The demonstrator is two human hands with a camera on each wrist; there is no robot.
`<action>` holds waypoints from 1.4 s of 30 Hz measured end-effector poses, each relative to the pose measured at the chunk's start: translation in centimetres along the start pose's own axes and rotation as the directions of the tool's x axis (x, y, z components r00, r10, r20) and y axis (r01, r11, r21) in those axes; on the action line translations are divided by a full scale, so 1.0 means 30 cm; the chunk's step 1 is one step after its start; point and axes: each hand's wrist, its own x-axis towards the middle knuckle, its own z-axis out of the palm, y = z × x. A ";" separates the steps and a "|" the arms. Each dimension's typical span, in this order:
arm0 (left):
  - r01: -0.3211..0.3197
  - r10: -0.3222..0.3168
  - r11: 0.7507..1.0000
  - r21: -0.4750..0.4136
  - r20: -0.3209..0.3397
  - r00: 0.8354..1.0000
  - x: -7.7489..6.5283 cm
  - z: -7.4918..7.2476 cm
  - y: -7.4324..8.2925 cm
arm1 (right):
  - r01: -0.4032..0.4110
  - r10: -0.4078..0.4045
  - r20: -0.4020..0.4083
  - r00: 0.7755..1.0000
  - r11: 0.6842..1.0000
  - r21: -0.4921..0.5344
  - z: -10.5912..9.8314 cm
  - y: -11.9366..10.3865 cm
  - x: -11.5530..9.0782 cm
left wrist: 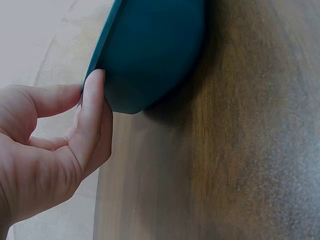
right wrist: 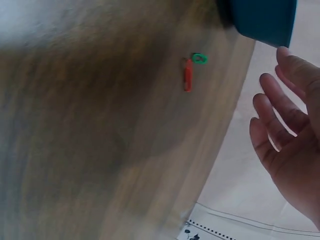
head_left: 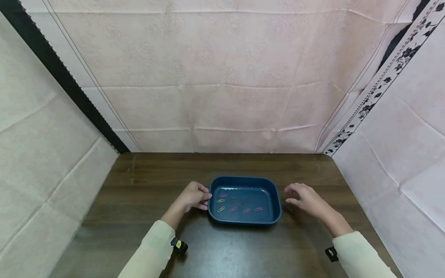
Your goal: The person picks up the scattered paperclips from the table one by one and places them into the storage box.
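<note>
A dark blue rectangular tray [head_left: 267, 197] sits on the wooden table, with several coloured paper clips lying spread inside, among them a yellow paper clip [head_left: 220, 209] and a pink paper clip [head_left: 259, 209]. My left hand [head_left: 195, 196] pinches the tray's left rim between thumb and fingers, as the left wrist view also shows. Beyond the tray's right side hovers my right hand [right wrist: 295, 120], fingers loosely bent and apart, holding nothing. Below it on the table lie a green paper clip [right wrist: 199, 58] and a red paper clip [right wrist: 188, 75], close together.
The brown wooden table [head_left: 149, 170] extends around the tray. Pale cloth [head_left: 222, 108] hangs behind its far edge, with more cloth panels at left and right. A dark strip [head_left: 62, 73] runs down the left side and a floral border [head_left: 375, 92] down the right.
</note>
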 end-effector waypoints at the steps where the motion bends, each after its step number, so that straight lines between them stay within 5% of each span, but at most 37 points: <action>1: -0.002 0.002 1.000 0.000 0.000 1.000 0.000 0.000 0.000 | -0.011 0.011 0.012 1.000 1.000 -0.001 0.004 0.005 -0.001; 17: 0.005 -0.005 1.000 0.009 0.007 1.000 0.004 0.000 0.007 | -0.038 0.042 0.121 0.992 0.999 -0.038 0.048 0.056 -0.017; 42: 0.018 -0.018 1.000 0.013 -0.004 1.000 0.004 0.000 0.001 | -0.009 0.019 0.066 0.998 0.989 -0.144 0.088 0.059 -0.026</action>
